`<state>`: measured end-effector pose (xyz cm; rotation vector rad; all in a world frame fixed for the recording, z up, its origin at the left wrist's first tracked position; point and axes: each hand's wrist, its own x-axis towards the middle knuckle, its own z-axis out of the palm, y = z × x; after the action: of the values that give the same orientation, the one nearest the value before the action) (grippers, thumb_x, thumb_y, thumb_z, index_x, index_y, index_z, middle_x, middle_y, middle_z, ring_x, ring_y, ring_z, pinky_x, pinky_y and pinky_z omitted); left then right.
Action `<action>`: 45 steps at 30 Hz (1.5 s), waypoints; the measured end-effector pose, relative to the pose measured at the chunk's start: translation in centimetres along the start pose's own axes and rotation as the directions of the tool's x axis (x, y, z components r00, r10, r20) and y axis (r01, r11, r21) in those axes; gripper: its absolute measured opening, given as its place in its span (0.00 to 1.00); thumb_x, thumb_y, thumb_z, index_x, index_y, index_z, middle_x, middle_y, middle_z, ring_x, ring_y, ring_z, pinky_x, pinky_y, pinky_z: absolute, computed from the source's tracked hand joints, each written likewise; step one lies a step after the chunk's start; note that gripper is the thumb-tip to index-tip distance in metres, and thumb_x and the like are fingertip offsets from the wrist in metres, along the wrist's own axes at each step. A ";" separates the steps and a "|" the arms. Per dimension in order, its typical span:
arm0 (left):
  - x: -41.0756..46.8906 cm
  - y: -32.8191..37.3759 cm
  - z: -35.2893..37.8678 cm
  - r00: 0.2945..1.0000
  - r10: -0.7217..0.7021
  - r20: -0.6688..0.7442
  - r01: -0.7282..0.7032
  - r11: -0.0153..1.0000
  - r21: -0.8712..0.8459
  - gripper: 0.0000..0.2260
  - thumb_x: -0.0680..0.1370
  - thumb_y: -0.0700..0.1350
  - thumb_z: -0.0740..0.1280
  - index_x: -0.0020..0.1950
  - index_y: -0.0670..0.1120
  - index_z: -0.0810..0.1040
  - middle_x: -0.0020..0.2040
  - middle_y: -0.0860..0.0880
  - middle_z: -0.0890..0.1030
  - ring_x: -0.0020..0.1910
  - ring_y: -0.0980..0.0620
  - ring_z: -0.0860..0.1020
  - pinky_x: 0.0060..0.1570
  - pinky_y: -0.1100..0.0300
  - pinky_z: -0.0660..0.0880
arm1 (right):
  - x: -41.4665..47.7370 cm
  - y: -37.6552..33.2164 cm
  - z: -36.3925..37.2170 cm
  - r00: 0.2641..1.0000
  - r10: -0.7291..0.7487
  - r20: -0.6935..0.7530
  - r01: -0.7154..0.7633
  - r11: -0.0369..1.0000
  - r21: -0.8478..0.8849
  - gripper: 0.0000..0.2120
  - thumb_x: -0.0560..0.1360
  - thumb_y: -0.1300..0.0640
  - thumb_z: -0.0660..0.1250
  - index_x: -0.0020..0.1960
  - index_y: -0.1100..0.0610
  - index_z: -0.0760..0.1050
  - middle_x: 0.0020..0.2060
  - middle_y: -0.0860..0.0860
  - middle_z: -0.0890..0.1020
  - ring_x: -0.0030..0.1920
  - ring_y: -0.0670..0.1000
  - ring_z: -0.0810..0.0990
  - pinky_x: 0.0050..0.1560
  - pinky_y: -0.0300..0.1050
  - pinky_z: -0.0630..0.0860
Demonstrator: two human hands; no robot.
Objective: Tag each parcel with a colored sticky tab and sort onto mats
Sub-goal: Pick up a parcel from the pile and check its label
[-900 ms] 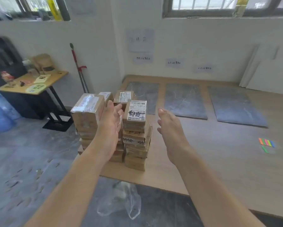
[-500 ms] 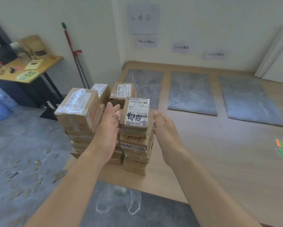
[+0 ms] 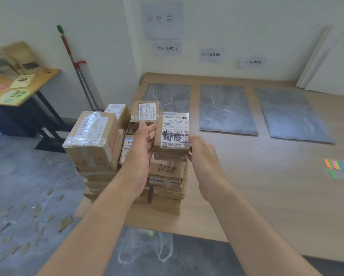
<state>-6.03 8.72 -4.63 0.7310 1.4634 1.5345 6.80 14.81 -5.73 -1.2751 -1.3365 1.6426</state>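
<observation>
The pale wooden desk (image 3: pixel 256 186) carries stacks of cardboard parcels (image 3: pixel 167 170) at its near left corner. Beyond the stacks and to their right, three grey marbled mats (image 3: pixel 224 108) lie in a row. Well right of the stacks sit coloured sticky tabs (image 3: pixel 334 163), with one green tab (image 3: pixel 332 174) just nearer.

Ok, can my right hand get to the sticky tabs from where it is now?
Probably yes. The right hand sits at the top parcel, and only bare table lies between it and the sticky tabs off to its right.
</observation>
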 end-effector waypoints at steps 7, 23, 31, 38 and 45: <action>0.1 1.8 2.6 0.989 0.030 0.143 -0.029 1.000 -0.003 0.27 0.83 0.65 0.48 0.72 0.52 0.73 0.64 0.54 0.81 0.67 0.56 0.76 0.75 0.49 0.62 | -1.7 -2.3 -2.1 0.992 -0.070 -0.109 0.075 0.996 0.046 0.14 0.85 0.52 0.56 0.56 0.50 0.81 0.48 0.40 0.86 0.47 0.37 0.81 0.50 0.38 0.74; 0.3 0.2 19.6 0.966 -0.007 0.259 0.005 1.000 0.009 0.22 0.82 0.64 0.51 0.64 0.56 0.76 0.62 0.54 0.82 0.63 0.57 0.79 0.73 0.51 0.66 | 0.3 -2.1 -19.2 0.955 -0.066 -0.291 0.102 0.989 0.110 0.11 0.82 0.52 0.59 0.57 0.51 0.79 0.52 0.45 0.86 0.57 0.47 0.83 0.65 0.56 0.77; 1.7 -3.8 29.2 0.983 -0.035 0.182 0.040 0.999 -0.024 0.21 0.82 0.64 0.51 0.63 0.55 0.76 0.64 0.52 0.81 0.60 0.57 0.81 0.64 0.58 0.72 | 4.3 -0.7 -29.4 0.977 -0.056 -0.206 0.072 0.995 0.071 0.11 0.82 0.53 0.60 0.58 0.49 0.79 0.51 0.45 0.86 0.52 0.45 0.83 0.61 0.50 0.78; 5.0 -7.5 32.9 0.981 -0.124 0.149 0.128 0.991 -0.023 0.22 0.82 0.64 0.52 0.65 0.53 0.75 0.64 0.49 0.80 0.62 0.54 0.80 0.65 0.56 0.73 | 8.0 1.6 -33.4 0.986 -0.007 -0.165 0.020 0.997 0.073 0.15 0.82 0.57 0.57 0.52 0.53 0.83 0.45 0.43 0.87 0.46 0.41 0.83 0.55 0.45 0.79; 9.2 -12.4 33.2 0.967 -0.203 0.154 0.207 0.978 -0.011 0.26 0.83 0.64 0.51 0.71 0.50 0.73 0.66 0.51 0.80 0.62 0.54 0.80 0.64 0.55 0.73 | 12.1 5.5 -34.1 0.983 0.045 -0.179 -0.032 0.997 0.074 0.17 0.82 0.59 0.55 0.50 0.52 0.83 0.45 0.44 0.87 0.46 0.42 0.83 0.56 0.46 0.79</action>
<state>21.14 31.54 -13.63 0.6444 1.3568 1.3095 35.81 35.34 -14.50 -1.3798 -1.1414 1.5456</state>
